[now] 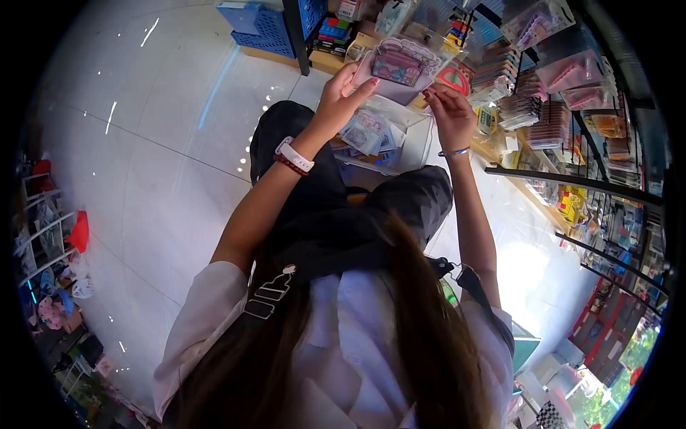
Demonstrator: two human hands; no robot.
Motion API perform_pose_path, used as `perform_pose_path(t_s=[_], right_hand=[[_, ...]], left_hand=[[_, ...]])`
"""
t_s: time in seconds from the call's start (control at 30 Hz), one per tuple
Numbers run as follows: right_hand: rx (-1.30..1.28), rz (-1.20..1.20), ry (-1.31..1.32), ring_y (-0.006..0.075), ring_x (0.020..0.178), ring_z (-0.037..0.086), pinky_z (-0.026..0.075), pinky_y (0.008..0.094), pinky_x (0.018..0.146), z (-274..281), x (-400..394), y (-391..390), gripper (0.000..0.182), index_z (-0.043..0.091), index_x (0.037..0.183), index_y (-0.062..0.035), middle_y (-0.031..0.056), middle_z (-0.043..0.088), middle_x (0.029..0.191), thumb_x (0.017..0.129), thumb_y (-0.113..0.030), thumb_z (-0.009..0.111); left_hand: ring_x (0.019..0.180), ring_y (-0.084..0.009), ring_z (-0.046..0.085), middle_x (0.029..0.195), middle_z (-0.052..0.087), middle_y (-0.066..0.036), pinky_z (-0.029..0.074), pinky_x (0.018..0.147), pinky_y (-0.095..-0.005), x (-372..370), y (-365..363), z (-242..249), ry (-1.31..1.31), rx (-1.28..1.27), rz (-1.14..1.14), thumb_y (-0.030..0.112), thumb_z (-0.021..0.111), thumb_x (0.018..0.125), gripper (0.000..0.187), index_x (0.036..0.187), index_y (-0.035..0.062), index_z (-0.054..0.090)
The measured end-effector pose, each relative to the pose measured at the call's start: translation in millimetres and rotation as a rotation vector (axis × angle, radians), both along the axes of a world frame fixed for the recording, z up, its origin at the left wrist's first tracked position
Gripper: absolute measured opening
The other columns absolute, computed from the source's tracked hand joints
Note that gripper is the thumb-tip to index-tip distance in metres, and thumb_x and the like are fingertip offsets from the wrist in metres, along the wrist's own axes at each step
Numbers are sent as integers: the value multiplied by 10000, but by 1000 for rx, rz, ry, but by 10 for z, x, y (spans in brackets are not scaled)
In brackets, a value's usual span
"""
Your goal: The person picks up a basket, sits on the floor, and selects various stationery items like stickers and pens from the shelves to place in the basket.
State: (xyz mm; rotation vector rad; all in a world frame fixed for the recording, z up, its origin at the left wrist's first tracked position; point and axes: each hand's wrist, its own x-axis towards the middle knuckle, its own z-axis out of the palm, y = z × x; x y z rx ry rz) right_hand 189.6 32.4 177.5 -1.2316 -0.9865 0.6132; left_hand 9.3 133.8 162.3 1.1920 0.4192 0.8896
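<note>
Between my two hands, a pink and purple flat package (397, 66) with a cartoon-like picture is held up over an open container. My left hand (345, 100) grips its left edge, thumb on the front. At the lower right corner of the package, my right hand (450, 113) has its fingers pinched together on the edge. Below, a white container (414, 146) stands between my knees and holds several flat picture packets (368, 132).
Display racks with hanging packets (547, 125) line the right side, with black metal bars (572, 180). A blue basket (268, 32) sits on a shelf at the top. White tiled floor (164, 143) spreads to the left, and another rack (46, 236) stands at the far left.
</note>
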Motion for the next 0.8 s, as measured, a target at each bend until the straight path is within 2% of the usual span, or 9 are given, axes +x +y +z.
perform_pose_path(t_s=[0.17, 0.3, 0.43, 0.53, 0.6, 0.63, 0.67, 0.7, 0.8], right_hand=[[33, 38, -9, 159, 871, 585, 473, 243, 788, 18, -84, 78, 208, 535, 980, 69, 113, 593, 937, 774, 65, 562], [88, 113, 16, 172, 884, 576, 477, 253, 776, -68, -139, 106, 254, 503, 1019, 69, 108, 566, 966, 770, 78, 554], [51, 156, 31, 170, 849, 574, 474, 254, 754, -128, -183, 111, 339, 461, 1056, 58, 109, 559, 969, 749, 44, 603], [39, 129, 84, 136, 754, 581, 475, 226, 673, -174, -163, 78, 272, 514, 976, 54, 88, 587, 867, 744, -14, 639], [-355, 30, -207, 102, 618, 568, 446, 205, 551, -216, -44, 62, 193, 561, 865, 52, 55, 594, 707, 755, -80, 650], [-369, 25, -201, 102, 618, 568, 446, 205, 551, -321, -5, 63, 193, 561, 865, 52, 55, 594, 707, 755, -80, 650], [-328, 13, -52, 92, 568, 552, 424, 204, 509, -504, 39, 82, 180, 575, 817, 46, 43, 584, 651, 758, -106, 650], [-286, 0, 96, 82, 517, 535, 403, 203, 467, -740, 93, 83, 183, 589, 770, 41, 32, 575, 594, 762, -131, 650], [-520, -168, -114, 106, 451, 537, 408, 236, 433, -1495, 248, 21, 276, 560, 658, 38, 81, 574, 560, 698, -199, 695]], left_hand=[[1059, -130, 454, 1122, 497, -97, 357, 892, -255, -46, 53, -29, -11, 33, 70, 155, 566, 833, 393, 1133, -51, 418], [997, -111, 492, 1075, 527, -73, 387, 846, -237, -104, -8, 37, -24, -19, 62, 143, 561, 834, 358, 1116, -39, 436], [903, -101, 533, 1004, 553, -54, 432, 783, -225, -99, -47, -34, 1, -12, 90, 129, 559, 832, 310, 1076, -37, 464], [883, -119, 545, 991, 548, -73, 465, 760, -242, -114, -59, -160, 83, -33, 55, 114, 553, 830, 300, 1071, -42, 466], [881, -131, 550, 985, 547, -84, 476, 751, -249, -144, -18, -290, 134, -51, -38, 108, 552, 828, 309, 1080, -44, 459], [880, -143, 556, 980, 546, -94, 488, 742, -257, -167, -29, -397, 183, -67, -123, 102, 551, 825, 319, 1090, -46, 451], [899, -175, 561, 990, 547, -116, 484, 742, -267, -175, -64, -508, 237, -65, -43, 94, 562, 811, 343, 1100, -46, 442], [930, -156, 538, 1010, 543, -103, 465, 786, -271, -219, -59, -664, 365, 25, 16, 83, 548, 820, 321, 1114, 2, 445], [942, -152, 534, 1038, 547, -99, 458, 778, -276, -382, -110, -880, 379, 84, 74, 57, 541, 810, 324, 1118, 19, 450]])
